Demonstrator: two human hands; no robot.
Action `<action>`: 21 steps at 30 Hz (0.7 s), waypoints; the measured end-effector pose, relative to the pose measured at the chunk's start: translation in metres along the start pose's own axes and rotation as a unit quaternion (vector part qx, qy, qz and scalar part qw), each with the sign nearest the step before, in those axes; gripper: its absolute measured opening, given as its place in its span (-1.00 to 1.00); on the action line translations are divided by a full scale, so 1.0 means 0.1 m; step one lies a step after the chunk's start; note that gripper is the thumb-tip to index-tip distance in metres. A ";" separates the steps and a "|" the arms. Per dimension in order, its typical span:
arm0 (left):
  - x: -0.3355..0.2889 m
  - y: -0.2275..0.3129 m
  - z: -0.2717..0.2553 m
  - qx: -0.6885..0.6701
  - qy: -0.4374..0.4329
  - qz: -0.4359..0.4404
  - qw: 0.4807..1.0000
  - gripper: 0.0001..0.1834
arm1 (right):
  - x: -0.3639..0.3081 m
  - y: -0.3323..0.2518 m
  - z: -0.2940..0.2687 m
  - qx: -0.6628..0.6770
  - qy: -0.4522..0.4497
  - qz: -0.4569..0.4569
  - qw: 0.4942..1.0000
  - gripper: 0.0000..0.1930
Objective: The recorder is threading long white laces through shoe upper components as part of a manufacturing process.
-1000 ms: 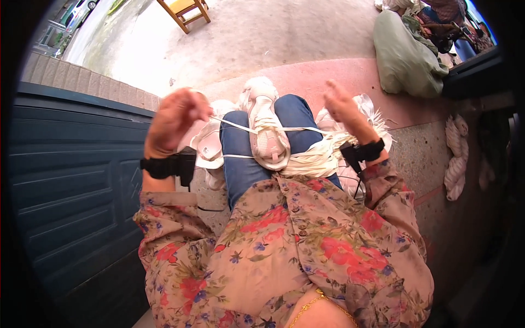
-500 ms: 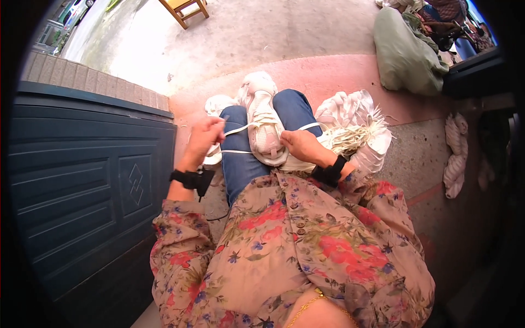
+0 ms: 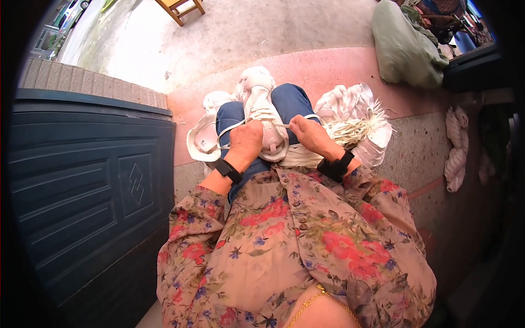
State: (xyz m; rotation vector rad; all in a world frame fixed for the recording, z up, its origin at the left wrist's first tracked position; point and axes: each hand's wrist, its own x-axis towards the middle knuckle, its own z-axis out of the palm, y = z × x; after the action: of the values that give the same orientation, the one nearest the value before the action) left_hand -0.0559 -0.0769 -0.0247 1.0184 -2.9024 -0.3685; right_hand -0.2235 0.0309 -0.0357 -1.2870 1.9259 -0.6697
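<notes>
A white and pale pink shoe (image 3: 258,90) rests between my knees, its laced front and tongue facing me. My left hand (image 3: 246,141) is closed in a fist over the left side of its lacing, gripping a shoelace that loops out toward my left knee. My right hand (image 3: 310,134) pinches the shoelace (image 3: 281,126) at the shoe's right side, and a short stretch of it runs taut between the hands. Beside my left knee lies another pale shoe piece (image 3: 205,138). At my right knee sits a bundle of white shoe uppers (image 3: 342,104) with a tangle of cream laces (image 3: 350,131).
A dark blue panelled door (image 3: 87,175) stands close on my left. A stuffed green sack (image 3: 404,46) sits at the far right, and a twisted pale cloth bundle (image 3: 455,147) lies nearer on the right. A wooden stool (image 3: 180,10) is far ahead.
My left hand has moved right and down, from beyond the left knee to the shoe's lacing. My right hand has shifted slightly right and up, still on the lace.
</notes>
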 end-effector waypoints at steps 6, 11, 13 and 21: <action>0.17 -0.18 0.13 -0.316 -0.082 -0.086 0.941 -0.82 | -0.05 -0.25 0.04 0.041 0.059 -0.009 0.997 -0.65; 0.11 -0.01 0.13 -0.190 -0.027 -0.092 0.977 -0.80 | 0.09 -0.16 0.36 0.006 0.094 -0.152 0.984 -0.58; 0.06 0.13 -0.01 -0.133 -0.016 -0.066 0.989 -0.83 | 0.09 -0.14 0.34 -0.092 0.117 -0.205 0.968 -0.55; 0.14 0.16 -0.09 -0.101 -0.045 -0.059 0.992 -0.86 | 0.05 -0.13 0.28 -0.124 0.107 -0.225 0.961 -0.47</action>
State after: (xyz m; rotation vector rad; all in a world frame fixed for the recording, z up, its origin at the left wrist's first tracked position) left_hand -0.0761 -0.0755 -0.0123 1.1703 -2.8128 -0.7167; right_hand -0.1956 0.0210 -0.0445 -1.9126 1.9467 -0.8372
